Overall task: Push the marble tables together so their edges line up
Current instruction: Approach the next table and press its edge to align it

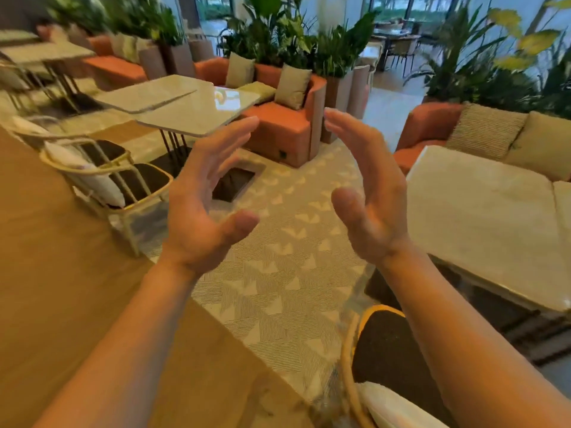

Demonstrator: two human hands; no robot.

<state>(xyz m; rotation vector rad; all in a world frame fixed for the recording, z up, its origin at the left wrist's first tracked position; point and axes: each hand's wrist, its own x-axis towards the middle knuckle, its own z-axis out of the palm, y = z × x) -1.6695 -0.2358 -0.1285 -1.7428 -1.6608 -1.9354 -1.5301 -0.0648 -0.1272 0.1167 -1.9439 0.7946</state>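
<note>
Two pale marble tables stand ahead on the left, the nearer one (200, 114) and the farther one (148, 92), their tops overlapping in view with edges askew. Another marble table (482, 217) stands close on my right, a second top (564, 211) abutting it. My left hand (207, 205) and my right hand (367, 196) are raised in mid-air over the carpet, palms facing each other, fingers apart, holding nothing. Neither hand touches any table.
Orange sofas (278, 125) with beige cushions and tall planters (336, 94) line the back. A woven chair (120, 183) stands left of my hands, another chair (380, 350) low at the right. A dark floor box (233, 183) sits in the patterned carpet (284, 273).
</note>
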